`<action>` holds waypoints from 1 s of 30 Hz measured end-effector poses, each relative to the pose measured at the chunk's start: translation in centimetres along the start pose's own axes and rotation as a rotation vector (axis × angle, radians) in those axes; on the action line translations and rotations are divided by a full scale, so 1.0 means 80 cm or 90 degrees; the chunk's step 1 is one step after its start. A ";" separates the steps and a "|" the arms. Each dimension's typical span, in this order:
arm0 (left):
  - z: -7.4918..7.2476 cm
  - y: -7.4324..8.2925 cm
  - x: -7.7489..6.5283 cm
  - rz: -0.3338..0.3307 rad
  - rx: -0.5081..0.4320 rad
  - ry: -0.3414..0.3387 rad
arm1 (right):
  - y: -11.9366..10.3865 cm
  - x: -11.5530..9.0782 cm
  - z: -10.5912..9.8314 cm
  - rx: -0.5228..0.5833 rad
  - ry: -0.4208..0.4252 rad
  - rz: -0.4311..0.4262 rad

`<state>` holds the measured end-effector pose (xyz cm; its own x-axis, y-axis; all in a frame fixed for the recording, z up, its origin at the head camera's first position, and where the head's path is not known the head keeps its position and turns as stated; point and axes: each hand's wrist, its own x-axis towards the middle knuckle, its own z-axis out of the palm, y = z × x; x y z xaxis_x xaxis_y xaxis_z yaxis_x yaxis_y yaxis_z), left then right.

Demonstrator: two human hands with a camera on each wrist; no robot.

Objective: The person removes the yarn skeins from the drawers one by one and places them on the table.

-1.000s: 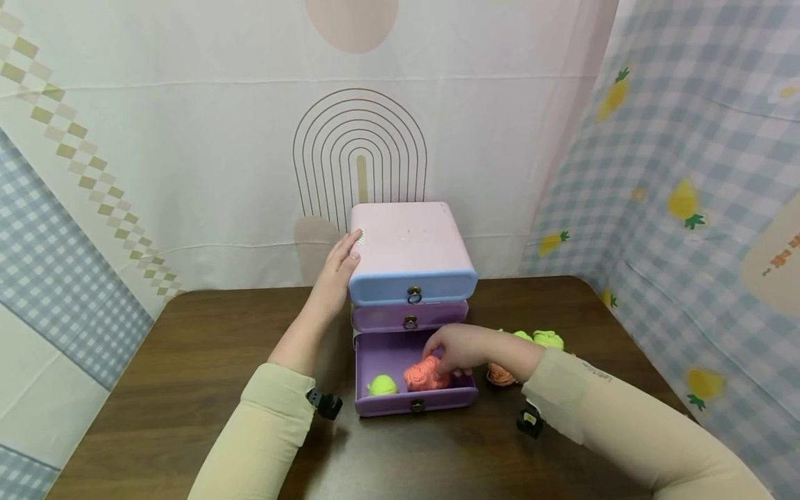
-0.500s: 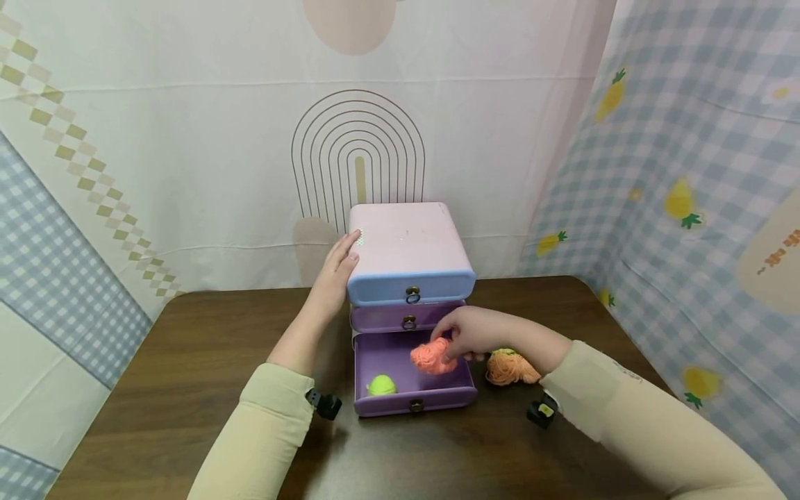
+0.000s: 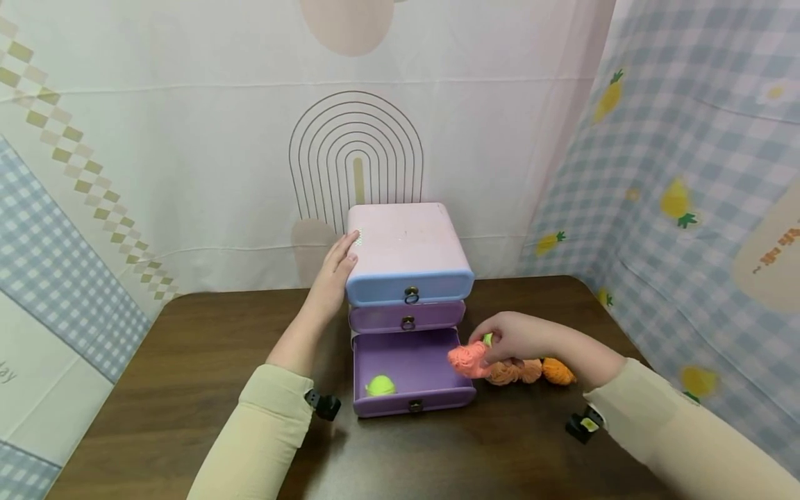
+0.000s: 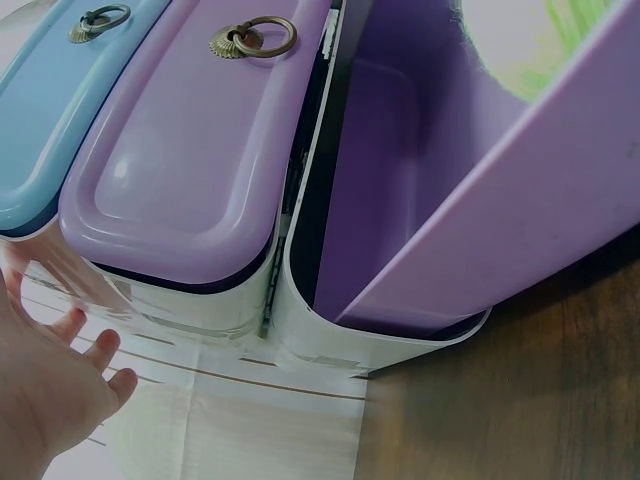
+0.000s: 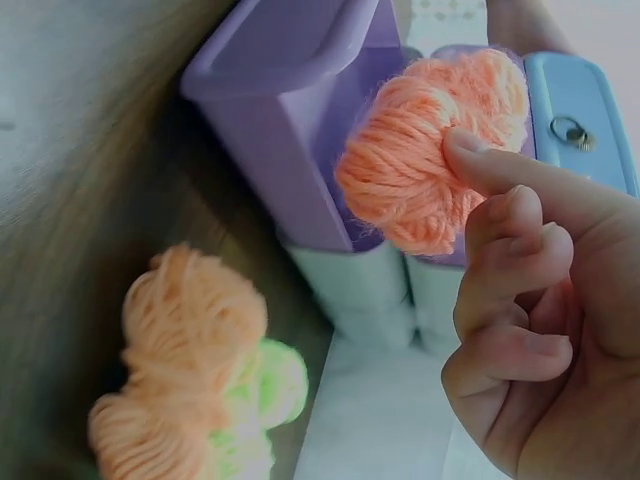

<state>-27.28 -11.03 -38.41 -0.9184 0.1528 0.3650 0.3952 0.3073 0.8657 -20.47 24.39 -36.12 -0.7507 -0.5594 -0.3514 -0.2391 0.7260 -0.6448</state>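
My right hand pinches a coral ball of yarn between thumb and fingers, just right of the pulled-out bottom drawer. In the right wrist view the coral yarn is held up beside the purple drawer wall. A neon green ball of yarn lies in the drawer's front left corner. My left hand rests against the left side of the pink-topped drawer cabinet, fingertips at its top edge. The left wrist view shows the left hand's fingers spread and holding nothing.
On the table right of the drawer lie peach balls of yarn, an orange one and green yarn. The blue top drawer and purple middle drawer are pushed in. A patterned cloth hangs behind.
My right hand has lifted the coral yarn out of the bottom drawer and carried it right, past the drawer's edge. The left hand stays against the cabinet.
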 end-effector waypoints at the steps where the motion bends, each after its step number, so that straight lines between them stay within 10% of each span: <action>1: 0.000 0.000 0.000 0.000 -0.001 0.000 | 0.005 -0.004 0.000 0.010 -0.002 0.003; 30: 0.000 -0.002 -0.001 0.000 0.002 0.001 | 0.111 -0.058 0.026 0.063 -0.008 0.066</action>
<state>-27.30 -11.06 -38.59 -0.9183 0.1510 0.3659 0.3955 0.3105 0.8644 -17.82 32.59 -41.63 -0.7604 -0.4891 -0.4272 -0.0983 0.7370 -0.6687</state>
